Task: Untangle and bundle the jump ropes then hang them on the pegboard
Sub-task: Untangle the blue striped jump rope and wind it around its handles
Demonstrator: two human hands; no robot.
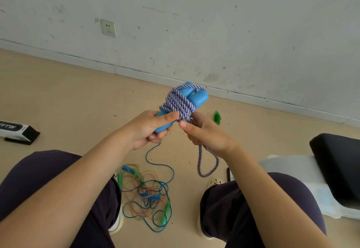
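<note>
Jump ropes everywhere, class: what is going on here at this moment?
A seated person is bundling a purple-and-white rope around its two blue handles. The left hand grips the handles' lower ends, while the right hand holds the cord by the coil, a loose loop hanging below. A tangle of thin ropes lies on the floor between the feet. No pegboard is in view.

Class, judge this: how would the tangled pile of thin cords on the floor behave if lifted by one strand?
The tangled pile of thin cords probably sags limply, since the strands curl loosely. Interlocked loops likely lift together as one clump.
</note>
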